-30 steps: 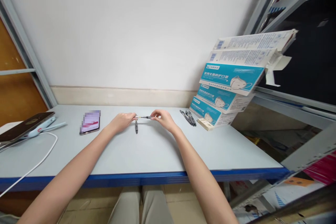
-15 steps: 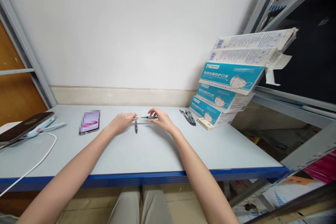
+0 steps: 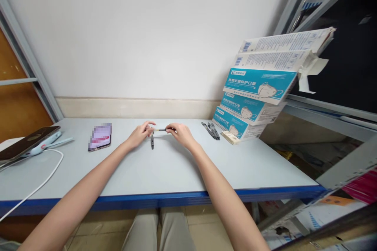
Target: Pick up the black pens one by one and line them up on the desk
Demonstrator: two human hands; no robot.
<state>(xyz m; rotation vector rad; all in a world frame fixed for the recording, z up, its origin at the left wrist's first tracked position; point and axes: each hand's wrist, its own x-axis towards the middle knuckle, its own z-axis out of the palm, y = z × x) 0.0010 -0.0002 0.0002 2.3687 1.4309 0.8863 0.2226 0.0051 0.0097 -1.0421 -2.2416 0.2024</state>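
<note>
"Holding what, and where?"

"Pinching a slim pen assembly (image 3: 161, 130) between the fingertips of the right hand (image 3: 180, 135). Held roughly level over the tabletop (image 3: 176, 172), nearer the back edge than the front, around midway along."

"And with the left hand (image 3: 140, 134)?"

"Poised at the slender end, forefinger lifted and spread from the rest. Cannot tell whether gripping the tip or merely beside it: too small."

"Anything lying near?"

"Lying just below the left fingertips, a dark pen piece (image 3: 152, 142), pointing toward the front edge. Toward the back right corner, loose black pens (image 3: 211, 130) beside stacked mask boxes (image 3: 231, 122)."

"At which step, then?"

"Probably handling a pen's inner parts, apart from that dark piece."

"Calling for what next?"

"Likely for keeping the right pinch steady, the slender end straight, and placing the left fingertips precisely."
</note>
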